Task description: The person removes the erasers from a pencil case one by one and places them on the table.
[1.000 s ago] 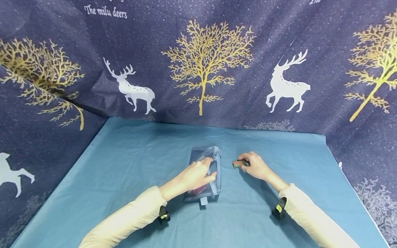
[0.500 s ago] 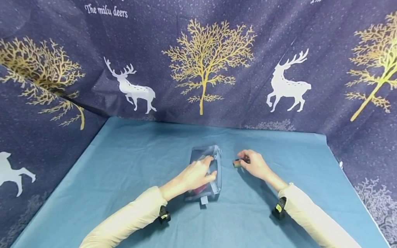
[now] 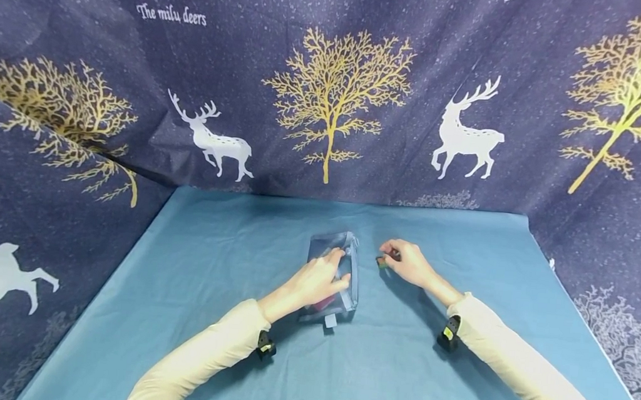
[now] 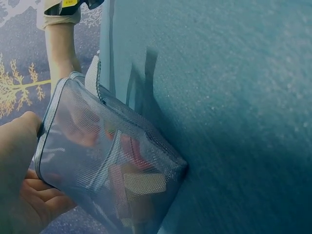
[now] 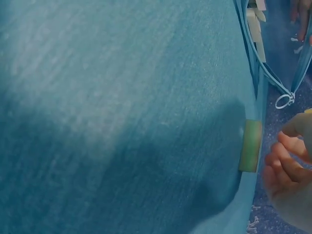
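My left hand [image 3: 319, 283] holds the mouth of a grey-blue zippered mesh pouch [image 3: 317, 244]. In the left wrist view the thumb lies at the rim of the pouch [image 4: 73, 165], with the other fingers curled by its lower edge. Red, pink and pale block-like pieces [image 4: 141, 183] show through the mesh. My right hand [image 3: 410, 265] hovers just right of the pouch, fingers bent, close over a small green-and-brown block [image 3: 381, 262]. In the right wrist view the bent fingertips sit just beside the green block [image 5: 250, 146], with a narrow gap between.
A blue cloth [image 3: 226, 249] covers the table, and a dark deer-and-tree curtain [image 3: 393, 136] rises behind it. The pouch's ring zip pull [image 5: 284, 101] hangs at its mouth. A white tag [image 3: 330, 321] sticks out at its near end.
My right hand has shifted slightly left over the block, so less of its brown top shows. The left hand and pouch have stayed put.
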Demonstrator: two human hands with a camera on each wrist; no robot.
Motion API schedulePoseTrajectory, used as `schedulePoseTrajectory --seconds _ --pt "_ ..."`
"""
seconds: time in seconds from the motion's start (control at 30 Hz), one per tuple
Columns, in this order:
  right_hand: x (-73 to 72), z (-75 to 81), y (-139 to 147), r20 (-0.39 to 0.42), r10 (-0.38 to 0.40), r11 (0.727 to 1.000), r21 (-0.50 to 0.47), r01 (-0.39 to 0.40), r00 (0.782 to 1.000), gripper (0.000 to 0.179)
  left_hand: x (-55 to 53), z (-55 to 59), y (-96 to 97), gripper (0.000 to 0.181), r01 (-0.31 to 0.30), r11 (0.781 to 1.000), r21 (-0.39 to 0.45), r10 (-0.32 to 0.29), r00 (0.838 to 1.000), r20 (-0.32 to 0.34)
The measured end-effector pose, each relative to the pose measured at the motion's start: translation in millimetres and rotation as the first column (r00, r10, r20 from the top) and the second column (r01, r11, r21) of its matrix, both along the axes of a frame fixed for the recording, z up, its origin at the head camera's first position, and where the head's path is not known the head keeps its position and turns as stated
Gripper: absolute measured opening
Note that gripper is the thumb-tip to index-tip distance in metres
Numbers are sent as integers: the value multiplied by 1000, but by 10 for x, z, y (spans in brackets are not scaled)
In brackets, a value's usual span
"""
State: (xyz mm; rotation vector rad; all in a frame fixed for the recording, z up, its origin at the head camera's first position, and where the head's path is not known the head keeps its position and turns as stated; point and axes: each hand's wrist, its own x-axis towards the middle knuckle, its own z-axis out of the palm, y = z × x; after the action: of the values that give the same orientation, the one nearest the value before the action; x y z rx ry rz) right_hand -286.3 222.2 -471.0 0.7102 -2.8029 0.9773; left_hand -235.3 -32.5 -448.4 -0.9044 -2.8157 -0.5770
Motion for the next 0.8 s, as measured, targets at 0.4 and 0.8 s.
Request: schedulePoseTrajectory --seconds 0.4,0.8 --pt "7 -25 -46 43 50 999 -12 -49 998 20 0 -18 3 57 8 1000 4 -7 1000 -10" --pt "28 38 -116 99 114 993 27 -117 989 15 -7 -14 6 57 1 1000 9 -1 1000 11"
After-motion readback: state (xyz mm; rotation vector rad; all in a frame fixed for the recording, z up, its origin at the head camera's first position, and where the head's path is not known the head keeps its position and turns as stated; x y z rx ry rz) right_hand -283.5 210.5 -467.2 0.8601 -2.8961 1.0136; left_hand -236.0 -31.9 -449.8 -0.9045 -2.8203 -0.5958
